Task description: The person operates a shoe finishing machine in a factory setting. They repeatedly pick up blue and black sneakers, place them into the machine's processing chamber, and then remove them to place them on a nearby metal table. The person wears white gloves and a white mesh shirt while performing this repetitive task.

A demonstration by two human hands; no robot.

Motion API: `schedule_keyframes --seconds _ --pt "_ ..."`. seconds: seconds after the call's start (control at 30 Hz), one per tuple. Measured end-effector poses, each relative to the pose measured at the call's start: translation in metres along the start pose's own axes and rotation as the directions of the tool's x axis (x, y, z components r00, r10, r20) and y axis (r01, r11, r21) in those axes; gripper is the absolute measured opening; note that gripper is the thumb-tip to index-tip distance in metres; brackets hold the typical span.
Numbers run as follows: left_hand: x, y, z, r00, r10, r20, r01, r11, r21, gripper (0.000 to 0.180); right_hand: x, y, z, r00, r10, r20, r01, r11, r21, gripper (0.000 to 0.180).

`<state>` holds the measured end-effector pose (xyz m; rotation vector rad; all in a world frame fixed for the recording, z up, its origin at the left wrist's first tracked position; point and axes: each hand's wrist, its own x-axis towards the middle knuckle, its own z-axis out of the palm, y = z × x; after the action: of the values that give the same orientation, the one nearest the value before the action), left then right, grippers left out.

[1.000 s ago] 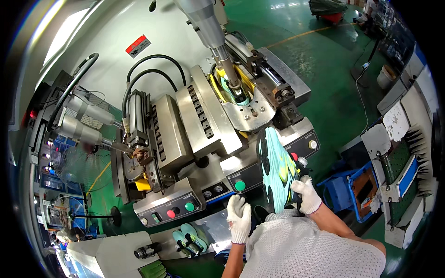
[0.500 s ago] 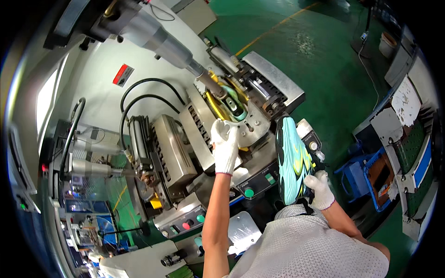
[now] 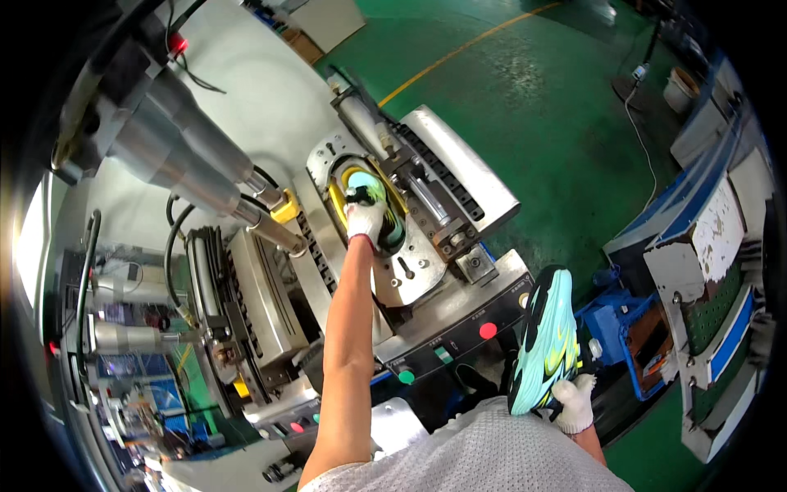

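My left hand (image 3: 366, 223), in a white knit glove, reaches into the press fixture (image 3: 407, 271) and is closed around a turquoise shoe (image 3: 370, 184) with a dark part near the fingers. Yellow pads (image 3: 338, 203) flank this shoe, and my glove hides its middle. At the lower right, my gloved right hand (image 3: 575, 403) grips a second turquoise shoe (image 3: 551, 336) near its lower end. That shoe has yellow markings and a black edge, and it is held with its length pointing away from me.
Metal press rams (image 3: 275, 234) stand left of the fixture, one with a yellow block. A control panel (image 3: 447, 353) with coloured buttons lies in front. A second press station (image 3: 258, 299) sits at left. Blue crates (image 3: 615, 328) and a rack (image 3: 705, 303) stand at right.
The ram that was down on the shoe in the fixture is now off it. My left hand has moved from the fixture's front onto that shoe. My right hand's shoe has shifted lower in view.
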<state>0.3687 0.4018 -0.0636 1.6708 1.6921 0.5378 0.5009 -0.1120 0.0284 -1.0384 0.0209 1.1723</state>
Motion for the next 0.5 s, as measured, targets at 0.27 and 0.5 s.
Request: schedule_keyframes --seconds 0.27,0.5 --pt "-0.152 0.000 -0.121 0.993 0.118 -0.001 -0.109 0.914 -0.390 0.058 0.063 -0.011 0.042 0.817 -0.482 0.318 0.544 0.457 -0.703 0.020" --pt "-0.368 -0.096 -0.201 0.989 0.041 0.140 -0.010 0.977 -0.212 0.072 0.254 -0.013 0.251 0.935 -0.088 0.344 0.328 0.585 -0.742 0.054"
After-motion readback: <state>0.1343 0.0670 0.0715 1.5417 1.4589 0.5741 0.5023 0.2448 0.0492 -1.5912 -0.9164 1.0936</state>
